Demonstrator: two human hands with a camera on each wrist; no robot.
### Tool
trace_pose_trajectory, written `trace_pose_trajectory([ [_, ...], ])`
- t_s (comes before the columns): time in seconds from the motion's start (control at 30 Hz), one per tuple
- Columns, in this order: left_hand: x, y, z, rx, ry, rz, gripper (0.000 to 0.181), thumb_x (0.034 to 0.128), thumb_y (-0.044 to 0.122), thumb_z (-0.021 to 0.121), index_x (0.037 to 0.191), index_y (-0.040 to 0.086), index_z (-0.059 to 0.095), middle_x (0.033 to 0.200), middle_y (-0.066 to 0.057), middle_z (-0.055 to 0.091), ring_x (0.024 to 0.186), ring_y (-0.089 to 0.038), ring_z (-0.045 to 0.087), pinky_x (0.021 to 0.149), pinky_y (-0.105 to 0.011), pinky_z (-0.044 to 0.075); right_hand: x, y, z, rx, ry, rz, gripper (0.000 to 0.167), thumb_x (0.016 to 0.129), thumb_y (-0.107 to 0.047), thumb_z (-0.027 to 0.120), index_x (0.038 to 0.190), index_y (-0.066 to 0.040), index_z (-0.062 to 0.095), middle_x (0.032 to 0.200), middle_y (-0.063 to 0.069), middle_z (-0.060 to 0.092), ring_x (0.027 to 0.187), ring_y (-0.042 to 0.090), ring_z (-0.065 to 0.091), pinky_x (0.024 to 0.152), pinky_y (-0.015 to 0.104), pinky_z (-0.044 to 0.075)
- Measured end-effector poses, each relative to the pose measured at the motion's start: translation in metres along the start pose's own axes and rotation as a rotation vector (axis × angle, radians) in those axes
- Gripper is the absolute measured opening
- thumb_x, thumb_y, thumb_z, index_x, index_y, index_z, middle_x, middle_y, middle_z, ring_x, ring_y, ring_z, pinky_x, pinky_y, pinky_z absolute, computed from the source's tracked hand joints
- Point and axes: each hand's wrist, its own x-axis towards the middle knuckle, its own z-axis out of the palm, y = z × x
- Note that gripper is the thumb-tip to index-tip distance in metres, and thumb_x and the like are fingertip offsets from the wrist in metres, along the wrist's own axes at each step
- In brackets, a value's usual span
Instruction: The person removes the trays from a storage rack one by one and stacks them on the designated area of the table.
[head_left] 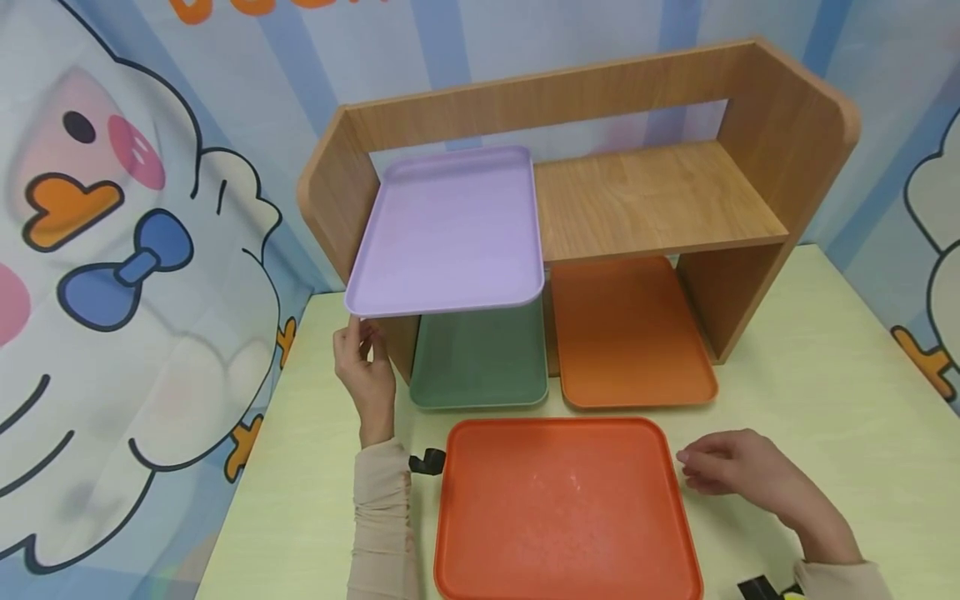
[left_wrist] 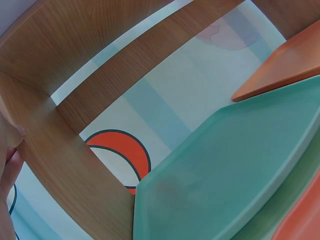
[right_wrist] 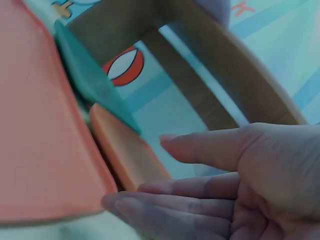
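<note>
A purple tray (head_left: pixel 450 233) lies on the upper shelf at the left, its front edge sticking out. My left hand (head_left: pixel 367 375) is at its front left corner, a raised finger touching the tray from below; in the left wrist view only part of this hand (left_wrist: pixel 7 170) shows, beside the wooden side panel. To the right of the large red tray (head_left: pixel 562 508), my right hand (head_left: pixel 757 475) hovers with relaxed fingers and holds nothing. The right wrist view shows that hand (right_wrist: pixel 215 185) with thumb and fingers apart.
The wooden shelf unit (head_left: pixel 652 200) stands at the back of the pale table (head_left: pixel 847 375). Below its upper board lie a green tray (head_left: pixel 480 358) and an orange tray (head_left: pixel 633 342), side by side. A printed cloth (head_left: pixel 360 50) hangs behind and at the sides.
</note>
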Motion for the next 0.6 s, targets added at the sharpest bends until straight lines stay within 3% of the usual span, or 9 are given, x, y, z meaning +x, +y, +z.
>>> trace_pose_trajectory([
  [0.3, 0.0, 0.0, 0.001, -0.011, 0.005, 0.006, 0.05, 0.0915, -0.006, 0.055, 0.131, 0.025, 0.059, 0.099, -0.017, 0.052, 0.094, -0.021, 0.063, 0.089, -0.036, 0.056, -0.002, -0.017, 0.001, 0.078, 0.071, -0.083, 0.061, 0.093, -0.04, 0.06, 0.134, 0.003, 0.049, 0.125, 0.017, 0.063, 0.106, 0.024, 0.067, 0.097, 0.047, 0.05],
  [0.5, 0.001, -0.002, 0.001, -0.008, 0.007, 0.014, 0.052, 0.0913, -0.006, 0.055, 0.132, 0.026, 0.058, 0.099, -0.016, 0.052, 0.094, -0.018, 0.062, 0.09, -0.033, 0.055, 0.0, -0.023, 0.006, 0.247, 0.085, -0.19, 0.056, 0.095, -0.034, 0.057, 0.137, 0.002, 0.046, 0.13, 0.015, 0.061, 0.107, 0.012, 0.066, 0.093, 0.031, 0.053],
  [0.6, 0.001, -0.002, 0.001, -0.011, 0.007, 0.018, 0.051, 0.0915, -0.006, 0.055, 0.132, 0.025, 0.058, 0.099, -0.016, 0.052, 0.093, -0.018, 0.062, 0.089, -0.033, 0.055, 0.0, -0.028, 0.008, 0.333, 0.07, -0.243, 0.054, 0.097, -0.029, 0.055, 0.138, 0.005, 0.043, 0.129, 0.014, 0.061, 0.11, 0.014, 0.065, 0.091, 0.028, 0.054],
])
